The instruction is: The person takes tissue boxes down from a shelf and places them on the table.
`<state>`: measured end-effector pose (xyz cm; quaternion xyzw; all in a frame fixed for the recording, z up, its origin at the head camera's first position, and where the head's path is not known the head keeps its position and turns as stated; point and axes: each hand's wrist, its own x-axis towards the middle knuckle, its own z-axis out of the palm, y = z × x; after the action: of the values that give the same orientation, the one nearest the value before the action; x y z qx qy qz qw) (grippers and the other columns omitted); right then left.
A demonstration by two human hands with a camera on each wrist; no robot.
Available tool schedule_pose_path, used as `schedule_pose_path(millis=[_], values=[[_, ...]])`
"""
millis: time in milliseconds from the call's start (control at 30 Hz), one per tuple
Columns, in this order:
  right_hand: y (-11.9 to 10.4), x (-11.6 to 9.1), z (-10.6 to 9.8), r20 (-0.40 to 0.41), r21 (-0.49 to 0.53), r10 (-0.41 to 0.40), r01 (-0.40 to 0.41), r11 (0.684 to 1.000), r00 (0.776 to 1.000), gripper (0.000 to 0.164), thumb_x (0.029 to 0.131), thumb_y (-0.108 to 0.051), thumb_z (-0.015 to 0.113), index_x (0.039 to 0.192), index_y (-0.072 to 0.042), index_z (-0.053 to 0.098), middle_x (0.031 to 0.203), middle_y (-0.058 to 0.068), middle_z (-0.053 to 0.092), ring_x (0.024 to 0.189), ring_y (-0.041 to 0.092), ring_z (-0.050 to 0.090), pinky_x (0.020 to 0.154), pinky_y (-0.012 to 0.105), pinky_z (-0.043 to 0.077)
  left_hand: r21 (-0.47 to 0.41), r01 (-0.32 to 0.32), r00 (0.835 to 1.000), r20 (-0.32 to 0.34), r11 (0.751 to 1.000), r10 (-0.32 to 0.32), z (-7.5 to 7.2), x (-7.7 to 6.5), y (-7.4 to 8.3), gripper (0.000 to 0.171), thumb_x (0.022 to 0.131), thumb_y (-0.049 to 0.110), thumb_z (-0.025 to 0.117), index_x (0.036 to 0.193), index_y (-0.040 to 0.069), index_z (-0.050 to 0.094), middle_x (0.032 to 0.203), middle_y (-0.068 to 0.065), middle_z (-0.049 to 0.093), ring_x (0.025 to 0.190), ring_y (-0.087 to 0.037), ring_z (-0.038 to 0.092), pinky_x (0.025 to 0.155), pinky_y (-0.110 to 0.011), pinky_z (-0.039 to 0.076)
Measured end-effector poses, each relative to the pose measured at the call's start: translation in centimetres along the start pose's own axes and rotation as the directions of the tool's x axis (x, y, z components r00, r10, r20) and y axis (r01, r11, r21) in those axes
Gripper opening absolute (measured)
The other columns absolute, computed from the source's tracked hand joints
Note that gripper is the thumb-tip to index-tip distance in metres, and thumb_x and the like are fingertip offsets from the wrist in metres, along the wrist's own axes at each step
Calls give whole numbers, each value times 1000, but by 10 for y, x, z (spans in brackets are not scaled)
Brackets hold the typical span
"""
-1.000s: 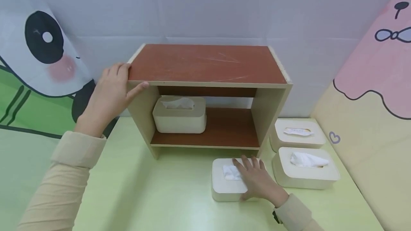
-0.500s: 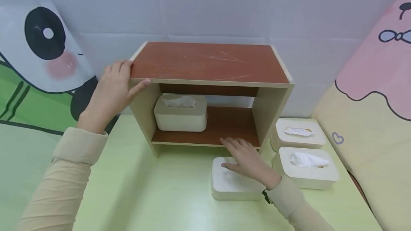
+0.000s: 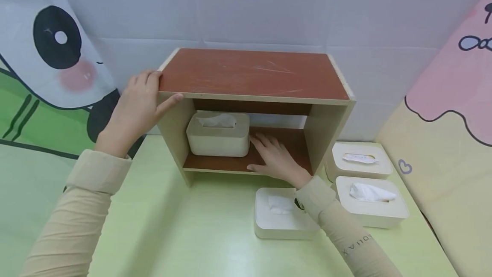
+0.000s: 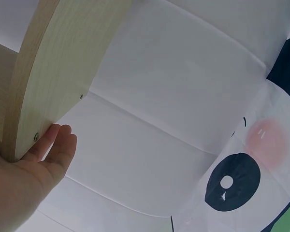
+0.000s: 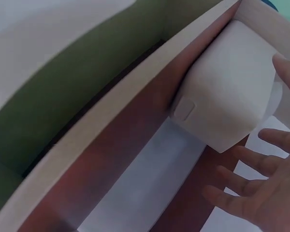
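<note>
My left hand (image 3: 135, 105) grips the top left corner of a small wooden shelf unit (image 3: 250, 74), its thumb over the front edge. In the left wrist view its fingers (image 4: 63, 150) bend round the pale side panel. My right hand (image 3: 276, 157) reaches into the compartment, fingers spread, fingertips right at the right end of a cream tissue box (image 3: 218, 143) on the brown inner board. In the right wrist view that box (image 5: 227, 82) lies ahead of the spread fingers. Under my right forearm a second tissue box (image 3: 274, 223) sits on the table, partly covered by the sleeve.
Two more tissue boxes stand on the right of the unit, a nearer one (image 3: 370, 208) and a farther one (image 3: 361, 168). The pale green table (image 3: 200, 230) meets a cartoon-printed backdrop at the left and right.
My right hand has left the tissue box on the table and moved forward and left, into the compartment beside the other box. The left hand keeps its place on the shelf unit.
</note>
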<state>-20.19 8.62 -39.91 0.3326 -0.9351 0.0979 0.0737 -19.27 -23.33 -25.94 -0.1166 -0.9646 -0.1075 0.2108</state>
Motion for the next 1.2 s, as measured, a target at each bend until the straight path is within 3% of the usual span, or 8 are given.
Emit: schedule_pose_path(millis=[333,500,733,1200], values=[[-2,40,1,18,38,50,-50,998,999,89,78,-52,64,145,-9,24,149,16,24,133,37,29,106,50,31,1,11,1000,-3,1000,-11,-5,-2,-1,78,89,55,44,133,-8,31,132,-29,37,115,-48,34,98,-56,29],[0,56,2,64,74,101,-106,992,993,93,78,-53,64,147,-12,18,152,14,14,135,38,23,104,53,32,-4,8,1000,-12,1000,-8,-6,-4,-1,76,90,53,45,133,-8,31,132,-29,37,117,-48,34,99,-55,28],[3,76,2,151,154,149,-172,973,977,98,76,-55,65,148,-18,10,154,12,5,138,39,14,108,55,22,-2,8,1000,-1,1000,-8,-6,-5,0,76,90,53,45,133,-8,31,132,-29,37,117,-48,33,100,-55,28],[10,107,8,271,158,124,-171,972,955,112,66,-68,64,148,-16,8,154,8,5,139,40,9,106,61,20,-5,6,1000,-7,1000,-6,-6,-9,-2,76,90,52,45,135,-8,30,132,-29,37,116,-48,34,99,-56,28]])
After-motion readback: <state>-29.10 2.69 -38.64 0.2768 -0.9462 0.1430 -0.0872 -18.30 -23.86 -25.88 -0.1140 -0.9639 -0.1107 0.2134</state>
